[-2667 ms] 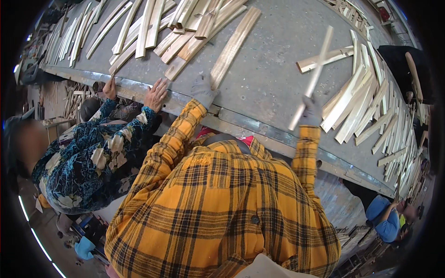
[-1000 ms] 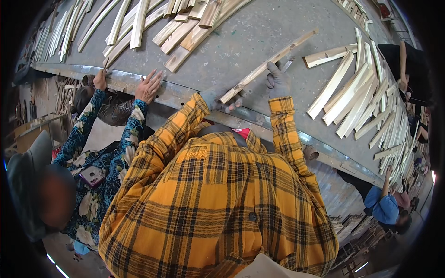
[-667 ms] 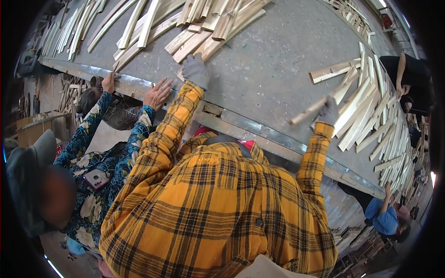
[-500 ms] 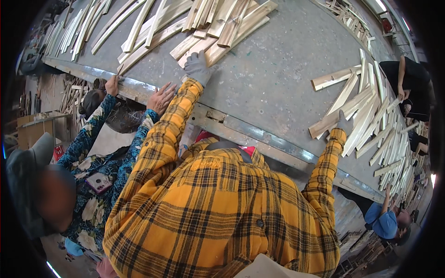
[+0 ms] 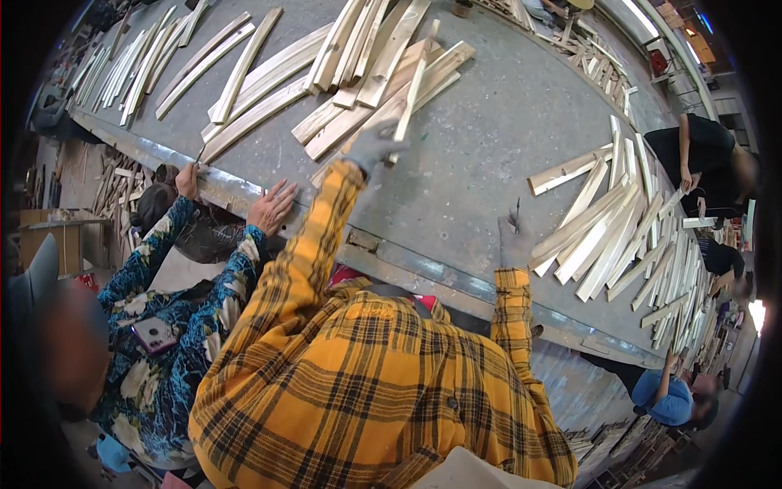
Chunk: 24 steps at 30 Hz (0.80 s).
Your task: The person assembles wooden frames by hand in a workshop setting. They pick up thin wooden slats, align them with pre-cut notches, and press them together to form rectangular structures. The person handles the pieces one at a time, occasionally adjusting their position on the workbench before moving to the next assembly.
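Note:
My left hand (image 5: 373, 149), in a grey glove and slightly blurred, grips the near end of a narrow wooden strip (image 5: 414, 88). The strip is tilted over a pile of pale wooden slats (image 5: 338, 130) at the table's middle left. My right hand (image 5: 511, 238), also gloved in grey, is over the tabletop near its front edge. Its fingers point away from me, smeared by motion and seemingly apart, with a dark spot near their tips. To its right lies a fanned heap of wooden slats (image 5: 599, 224), which it does not touch.
The grey metal table (image 5: 464, 155) has a worn front edge. At my left, a co-worker in a flowered sleeve rests a hand (image 5: 271, 208) on that edge, close to my left forearm. Curved slats (image 5: 261, 102) lie far left. Other people (image 5: 692, 155) stand at the right side.
My right hand has left the slats on the right and moved left and nearer to me. My left hand now has a narrow strip raised from the left pile.

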Each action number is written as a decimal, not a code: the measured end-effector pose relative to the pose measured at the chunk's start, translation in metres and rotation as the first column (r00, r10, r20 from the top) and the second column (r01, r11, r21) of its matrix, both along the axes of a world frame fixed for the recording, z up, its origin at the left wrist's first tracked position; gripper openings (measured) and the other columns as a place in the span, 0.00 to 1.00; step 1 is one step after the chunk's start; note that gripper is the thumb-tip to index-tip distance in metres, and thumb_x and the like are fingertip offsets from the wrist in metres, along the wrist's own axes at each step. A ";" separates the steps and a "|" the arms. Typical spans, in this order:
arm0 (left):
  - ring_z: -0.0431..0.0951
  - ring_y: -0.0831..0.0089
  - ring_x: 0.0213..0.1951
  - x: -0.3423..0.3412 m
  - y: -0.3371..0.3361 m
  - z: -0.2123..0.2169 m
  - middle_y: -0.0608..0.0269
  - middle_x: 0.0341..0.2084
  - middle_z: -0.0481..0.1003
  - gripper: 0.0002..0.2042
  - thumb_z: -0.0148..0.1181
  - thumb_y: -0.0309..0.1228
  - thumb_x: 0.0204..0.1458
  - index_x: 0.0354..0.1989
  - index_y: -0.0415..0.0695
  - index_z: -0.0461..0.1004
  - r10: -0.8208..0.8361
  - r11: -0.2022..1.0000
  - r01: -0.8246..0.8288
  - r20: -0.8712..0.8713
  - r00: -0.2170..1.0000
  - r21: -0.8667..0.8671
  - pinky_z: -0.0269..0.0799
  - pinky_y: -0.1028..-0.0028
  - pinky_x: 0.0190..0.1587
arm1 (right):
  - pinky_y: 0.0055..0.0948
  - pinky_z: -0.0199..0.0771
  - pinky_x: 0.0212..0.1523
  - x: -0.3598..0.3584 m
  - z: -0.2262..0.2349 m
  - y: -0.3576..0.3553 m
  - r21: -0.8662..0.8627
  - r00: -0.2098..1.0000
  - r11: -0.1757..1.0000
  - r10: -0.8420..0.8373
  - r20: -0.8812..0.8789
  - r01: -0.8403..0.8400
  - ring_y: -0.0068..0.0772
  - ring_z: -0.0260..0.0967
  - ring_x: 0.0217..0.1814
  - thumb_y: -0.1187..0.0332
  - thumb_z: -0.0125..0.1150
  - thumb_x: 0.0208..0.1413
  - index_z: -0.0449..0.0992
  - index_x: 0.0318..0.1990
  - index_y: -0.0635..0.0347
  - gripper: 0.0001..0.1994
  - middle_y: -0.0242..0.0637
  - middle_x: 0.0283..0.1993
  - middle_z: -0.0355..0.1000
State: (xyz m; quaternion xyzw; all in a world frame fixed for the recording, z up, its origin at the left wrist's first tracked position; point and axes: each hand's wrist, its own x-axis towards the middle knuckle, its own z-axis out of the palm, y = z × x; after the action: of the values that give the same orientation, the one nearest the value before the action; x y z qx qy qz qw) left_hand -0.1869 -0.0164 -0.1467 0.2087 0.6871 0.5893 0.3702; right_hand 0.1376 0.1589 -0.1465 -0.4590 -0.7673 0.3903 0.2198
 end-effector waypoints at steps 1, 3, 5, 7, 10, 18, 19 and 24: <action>0.75 0.71 0.40 0.024 -0.021 0.000 0.55 0.43 0.74 0.35 0.68 0.29 0.42 0.61 0.37 0.61 -0.018 0.998 0.013 0.083 0.996 0.054 0.72 0.73 0.41 | 0.26 0.71 0.46 -0.001 -0.007 -0.008 -0.072 0.998 0.997 0.007 -0.058 -0.012 0.29 0.72 0.44 0.64 0.64 0.51 0.73 0.49 0.68 0.20 0.42 0.44 0.76; 0.73 0.73 0.43 0.065 -0.064 -0.001 0.56 0.47 0.73 0.36 0.68 0.27 0.43 0.63 0.36 0.58 -0.037 0.993 0.022 0.126 0.991 0.117 0.70 0.74 0.45 | 0.23 0.70 0.46 -0.023 -0.003 -0.024 -0.267 0.992 0.963 0.011 -0.123 -0.044 0.26 0.71 0.44 0.66 0.63 0.53 0.73 0.49 0.68 0.19 0.40 0.42 0.76; 0.73 0.72 0.44 0.102 -0.085 0.013 0.57 0.47 0.72 0.37 0.67 0.29 0.44 0.63 0.36 0.57 -0.122 0.984 0.095 0.176 0.977 0.154 0.69 0.73 0.48 | 0.20 0.69 0.46 -0.040 -0.001 -0.035 -0.455 0.985 0.889 -0.029 -0.173 -0.054 0.23 0.70 0.42 0.66 0.62 0.53 0.74 0.50 0.68 0.18 0.36 0.41 0.76; 0.73 0.72 0.44 0.129 -0.098 0.008 0.57 0.48 0.71 0.37 0.66 0.30 0.44 0.64 0.36 0.57 -0.138 0.983 0.102 0.241 0.961 0.156 0.67 0.74 0.49 | 0.17 0.67 0.44 -0.055 -0.004 -0.041 -0.566 0.972 0.819 -0.052 -0.228 -0.089 0.20 0.69 0.40 0.65 0.62 0.54 0.74 0.50 0.66 0.18 0.32 0.40 0.77; 0.74 0.68 0.44 0.157 -0.111 0.004 0.54 0.49 0.70 0.36 0.65 0.30 0.46 0.63 0.35 0.56 -0.176 0.980 0.132 0.332 0.927 0.151 0.68 0.71 0.51 | 0.14 0.64 0.38 -0.065 -0.014 -0.048 -0.618 0.957 0.772 -0.044 -0.285 -0.149 0.16 0.66 0.34 0.64 0.61 0.55 0.75 0.48 0.64 0.17 0.29 0.39 0.77; 0.79 0.55 0.36 0.169 -0.141 -0.034 0.40 0.42 0.72 0.24 0.45 0.39 0.61 0.58 0.32 0.58 -0.194 0.930 -0.235 0.920 0.339 0.283 0.79 0.62 0.39 | 0.16 0.46 0.11 -0.065 -0.033 -0.079 -0.874 0.875 0.349 -0.227 -0.428 -0.338 0.11 0.48 0.12 0.65 0.60 0.56 0.75 0.44 0.60 0.12 0.29 0.31 0.75; 0.78 0.63 0.26 0.169 -0.138 -0.021 0.49 0.34 0.74 0.22 0.41 0.42 0.63 0.53 0.34 0.63 -0.088 0.953 -0.256 0.956 0.281 0.164 0.78 0.68 0.27 | 0.16 0.46 0.10 -0.069 -0.029 -0.086 -0.883 0.857 0.290 -0.260 -0.445 -0.370 0.11 0.48 0.12 0.66 0.60 0.56 0.74 0.45 0.60 0.12 0.30 0.30 0.74; 0.66 0.77 0.15 0.174 -0.139 -0.044 0.60 0.24 0.68 0.19 0.40 0.44 0.63 0.46 0.38 0.66 -0.281 0.907 -0.289 0.951 0.130 0.308 0.64 0.78 0.16 | 0.15 0.43 0.09 -0.094 -0.008 -0.119 -0.808 0.769 0.161 -0.247 -0.589 -0.567 0.11 0.47 0.10 0.68 0.59 0.57 0.72 0.47 0.61 0.12 0.30 0.28 0.71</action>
State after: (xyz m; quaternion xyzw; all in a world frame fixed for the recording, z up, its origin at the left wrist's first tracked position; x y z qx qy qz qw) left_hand -0.0133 -0.1553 -0.1908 -0.1602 0.1240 0.7114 0.6729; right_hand 0.0439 0.0398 -0.1550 -0.2443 -0.2648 0.9310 0.0594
